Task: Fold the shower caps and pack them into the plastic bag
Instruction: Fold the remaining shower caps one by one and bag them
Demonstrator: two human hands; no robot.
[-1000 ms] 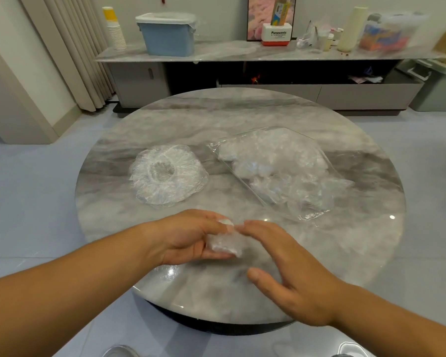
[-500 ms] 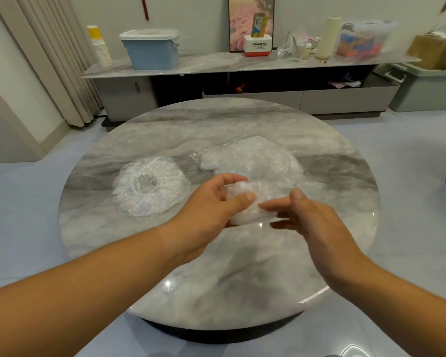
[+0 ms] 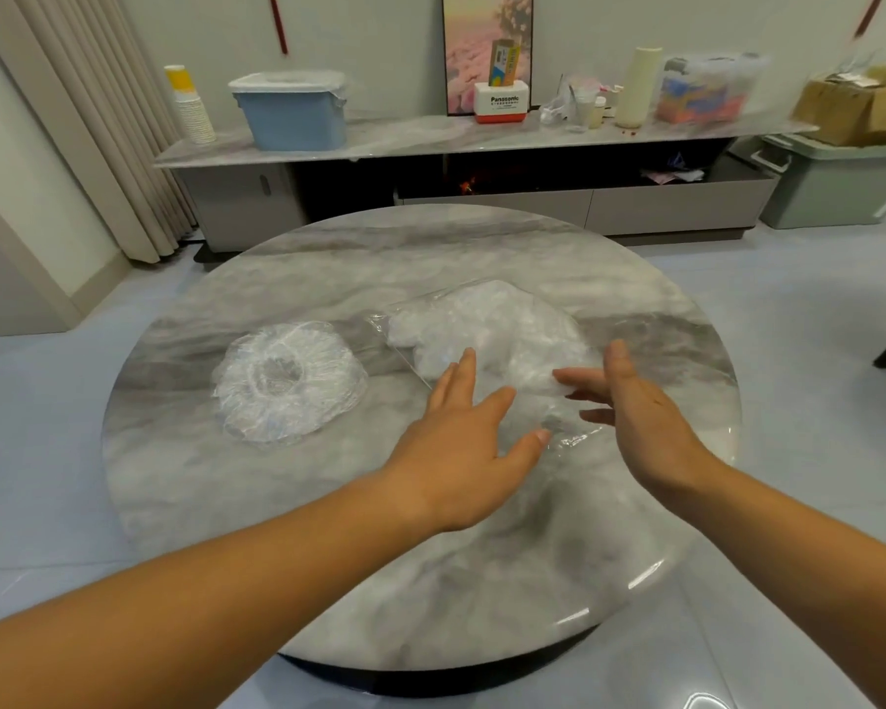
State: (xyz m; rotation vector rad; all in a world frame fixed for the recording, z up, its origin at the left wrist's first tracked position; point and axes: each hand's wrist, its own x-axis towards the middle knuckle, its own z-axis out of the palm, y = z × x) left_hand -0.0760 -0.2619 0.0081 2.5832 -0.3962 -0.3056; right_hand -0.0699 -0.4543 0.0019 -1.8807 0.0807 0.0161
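On the round grey marble worktop (image 3: 328, 529), a clear plastic bag (image 3: 487, 324) stuffed with crumpled white folded shower caps lies at about 1 o'clock from the centre, its open mouth turned toward the person. Both bare hands hover over that near end. The left hand (image 3: 461, 452) is spread flat, palm down, fingers apart and gripping nothing, its fingertips reaching the bag's near-left edge. The right hand (image 3: 645, 417) stands on edge at 3 o'clock from the left hand, palm facing inward, fingers loosely splayed and unclenched; its fingertips are at a crumpled white wad (image 3: 538, 378) at the bag's mouth, though whether they pinch it or only touch it I cannot tell. 1 unfolded clear shower cap (image 3: 287, 383), a round puckered ring with a hollow centre, rests flat at 9 o'clock from the bag, well apart from both hands. Behind the worktop at 12 o'clock runs a long low cabinet (image 3: 482, 140) carrying a pale blue lidded bin (image 3: 290, 112).
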